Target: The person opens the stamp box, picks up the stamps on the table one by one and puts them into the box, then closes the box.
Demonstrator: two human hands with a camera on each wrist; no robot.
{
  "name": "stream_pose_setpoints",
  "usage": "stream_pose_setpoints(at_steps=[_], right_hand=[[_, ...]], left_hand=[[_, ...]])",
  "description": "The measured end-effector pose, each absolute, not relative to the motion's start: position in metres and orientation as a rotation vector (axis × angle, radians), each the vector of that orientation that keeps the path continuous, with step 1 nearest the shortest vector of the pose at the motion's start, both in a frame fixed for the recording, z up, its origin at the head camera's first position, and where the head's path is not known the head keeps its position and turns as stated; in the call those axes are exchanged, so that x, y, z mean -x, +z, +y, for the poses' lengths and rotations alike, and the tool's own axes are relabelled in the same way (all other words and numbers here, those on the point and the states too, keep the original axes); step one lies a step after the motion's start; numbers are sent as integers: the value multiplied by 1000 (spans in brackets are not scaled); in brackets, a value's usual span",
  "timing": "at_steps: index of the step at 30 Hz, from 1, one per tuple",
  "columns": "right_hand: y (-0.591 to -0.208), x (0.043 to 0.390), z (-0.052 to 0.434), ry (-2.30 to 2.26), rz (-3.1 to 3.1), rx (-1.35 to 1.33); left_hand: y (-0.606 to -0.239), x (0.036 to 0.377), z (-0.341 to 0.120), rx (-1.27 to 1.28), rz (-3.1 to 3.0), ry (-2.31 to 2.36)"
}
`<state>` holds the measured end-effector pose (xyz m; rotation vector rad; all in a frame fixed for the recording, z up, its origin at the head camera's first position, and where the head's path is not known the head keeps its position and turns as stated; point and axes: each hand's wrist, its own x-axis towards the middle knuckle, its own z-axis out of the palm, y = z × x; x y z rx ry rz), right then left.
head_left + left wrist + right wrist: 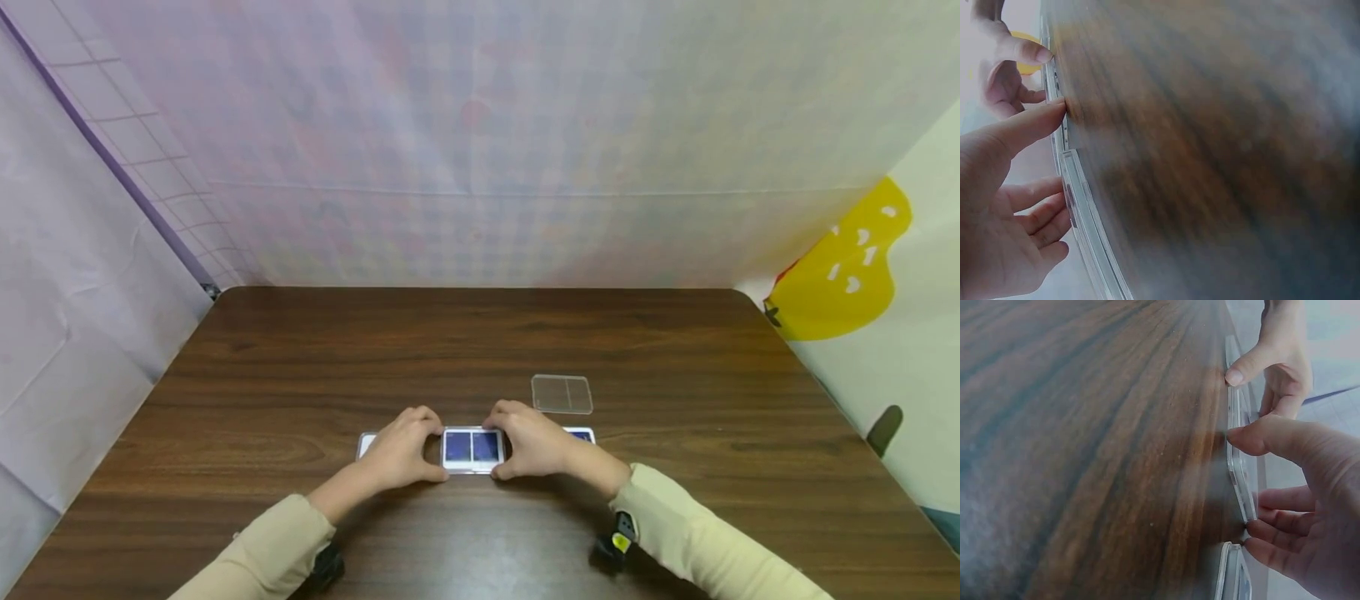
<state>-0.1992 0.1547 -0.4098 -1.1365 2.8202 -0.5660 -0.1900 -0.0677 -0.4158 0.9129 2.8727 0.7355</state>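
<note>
A flat, clear-edged case (458,447) with two dark blue panels lies on the table between both hands. My left hand (401,450) grips its left end, thumb at the near edge and fingertips at the far edge. At its right end my right hand (531,442) does the same. A similar case (365,444) lies to the left, partly covered by the left hand; the left wrist view shows its clear side (1094,228). Another case (582,434) with a blue panel sticks out behind the right wrist, its end (1230,569) low in the right wrist view.
A loose clear plate (561,395) with a line across it lies on the brown wood table (375,350), just beyond the right hand. Pale curtains (472,150) hang behind the table's far edge. Dark straps (621,533) sit at the sleeve cuffs.
</note>
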Motion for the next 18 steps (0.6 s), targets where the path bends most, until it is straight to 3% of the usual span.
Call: stream_pose_setpoints(at_steps=[9, 18], right_hand=[[-407, 202, 165, -660, 2803, 1137], [-397, 216, 211, -916, 2850, 1088]], left_hand=[[-416, 188, -65, -862, 2873, 720], [-405, 193, -43, -881, 2871, 715]])
